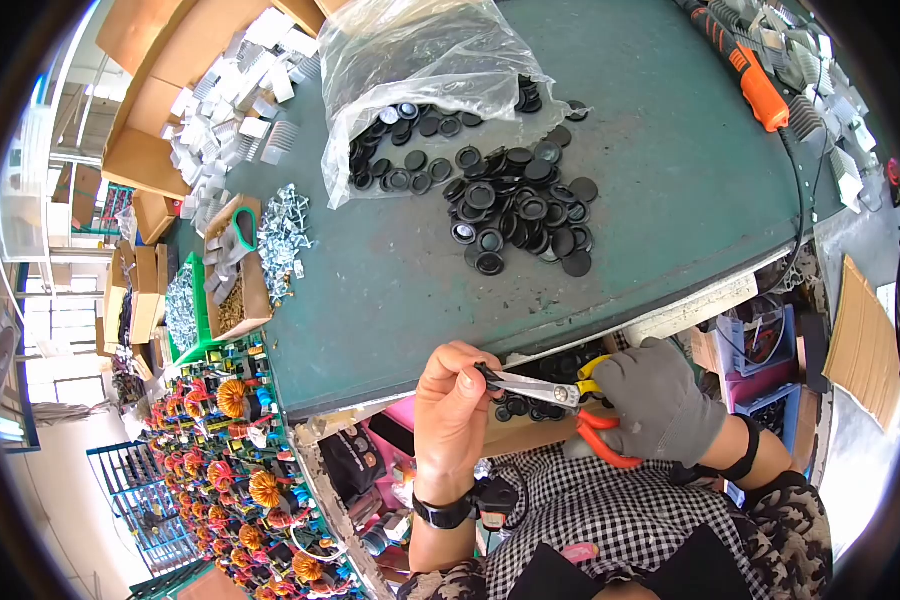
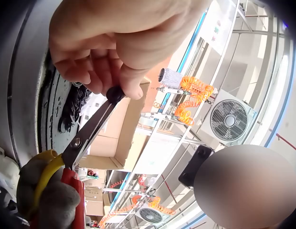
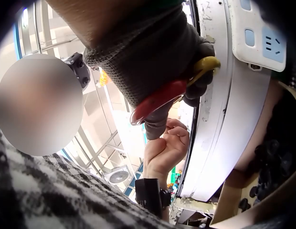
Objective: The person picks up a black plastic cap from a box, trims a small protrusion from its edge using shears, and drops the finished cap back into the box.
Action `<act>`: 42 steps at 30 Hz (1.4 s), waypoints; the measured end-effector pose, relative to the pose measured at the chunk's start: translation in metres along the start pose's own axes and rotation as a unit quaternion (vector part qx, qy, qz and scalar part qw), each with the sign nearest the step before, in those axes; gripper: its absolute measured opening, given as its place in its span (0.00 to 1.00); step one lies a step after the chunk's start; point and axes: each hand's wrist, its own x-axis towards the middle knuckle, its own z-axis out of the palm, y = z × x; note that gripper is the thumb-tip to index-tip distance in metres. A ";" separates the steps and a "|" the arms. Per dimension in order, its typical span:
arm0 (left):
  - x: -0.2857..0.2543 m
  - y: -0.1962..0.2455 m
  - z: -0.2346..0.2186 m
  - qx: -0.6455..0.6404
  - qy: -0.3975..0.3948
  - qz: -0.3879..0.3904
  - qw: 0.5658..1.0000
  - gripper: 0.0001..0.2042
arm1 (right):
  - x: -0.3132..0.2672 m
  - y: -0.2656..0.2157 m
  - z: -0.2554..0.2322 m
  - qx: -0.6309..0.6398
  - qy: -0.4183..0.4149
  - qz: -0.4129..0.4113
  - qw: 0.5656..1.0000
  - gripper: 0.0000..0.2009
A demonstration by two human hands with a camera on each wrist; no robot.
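My bare left hand (image 1: 453, 405) pinches a small black plastic piece (image 2: 115, 94) between thumb and fingers, just in front of the table edge. Scissors (image 1: 545, 389) with one yellow and one red handle are in my right hand (image 1: 660, 400), which wears a grey glove. Their blades point left, and the tips are right at the black piece. In the right wrist view the gloved fingers curl round the red handle (image 3: 160, 101) and the yellow one. A pile of round black plastic caps (image 1: 520, 205) lies on the green table beyond both hands.
A clear plastic bag (image 1: 420, 60) with more caps lies at the back. Metal heat sinks (image 1: 235, 110), a heap of small metal parts (image 1: 285, 235) and circuit boards (image 1: 230, 470) stand at left. An orange-handled tool (image 1: 760, 90) lies back right. Below the table edge is a cardboard box (image 3: 229, 198) of black pieces.
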 end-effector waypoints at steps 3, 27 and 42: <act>0.001 -0.004 0.002 -0.016 0.005 -0.009 1.000 0.09 | -0.003 0.003 0.006 0.003 0.012 -0.018 1.000 0.27; -0.011 0.029 0.011 0.396 0.037 -0.037 0.917 0.11 | -0.017 0.019 -0.001 0.394 -0.207 0.070 0.893 0.22; 0.073 0.009 0.025 0.780 0.036 0.325 0.533 0.10 | -0.027 0.021 -0.006 0.442 -0.056 0.120 0.887 0.16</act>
